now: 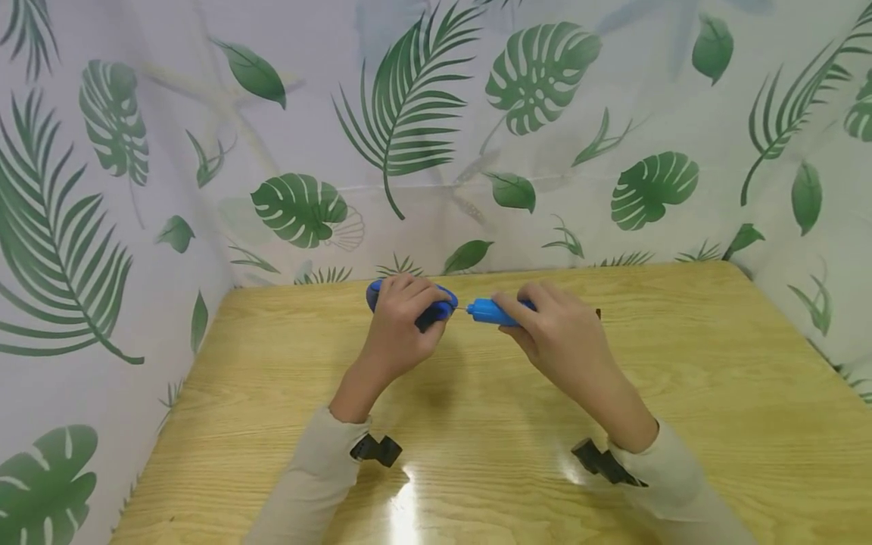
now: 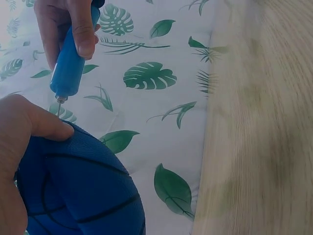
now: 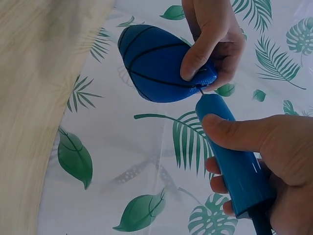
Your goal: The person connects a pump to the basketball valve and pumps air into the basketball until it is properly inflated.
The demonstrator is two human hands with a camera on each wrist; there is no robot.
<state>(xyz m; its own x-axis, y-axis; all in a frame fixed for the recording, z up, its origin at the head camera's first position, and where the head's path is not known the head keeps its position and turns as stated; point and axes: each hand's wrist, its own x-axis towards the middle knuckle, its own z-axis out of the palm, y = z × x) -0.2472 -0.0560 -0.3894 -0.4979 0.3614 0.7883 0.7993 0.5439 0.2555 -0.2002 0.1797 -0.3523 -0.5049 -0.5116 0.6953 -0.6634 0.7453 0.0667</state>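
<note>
A dark blue ball with black seam lines (image 3: 154, 61), partly deflated and folded, is held in my left hand (image 1: 403, 318). In the right wrist view the left thumb presses the ball beside its valve. My right hand (image 1: 562, 329) grips a light blue hand pump (image 2: 69, 66) by its barrel, thumb along one side. A thin metal needle (image 2: 59, 110) runs from the pump's tip to the ball; its end is at or in the valve, how deep I cannot tell. Both things are held above the far part of the table.
The wooden table (image 1: 436, 424) lies under both forearms. A white cloth with green leaf prints (image 1: 422, 91) hangs behind the table and along its sides. Small black cameras (image 1: 377, 450) are strapped at both wrists.
</note>
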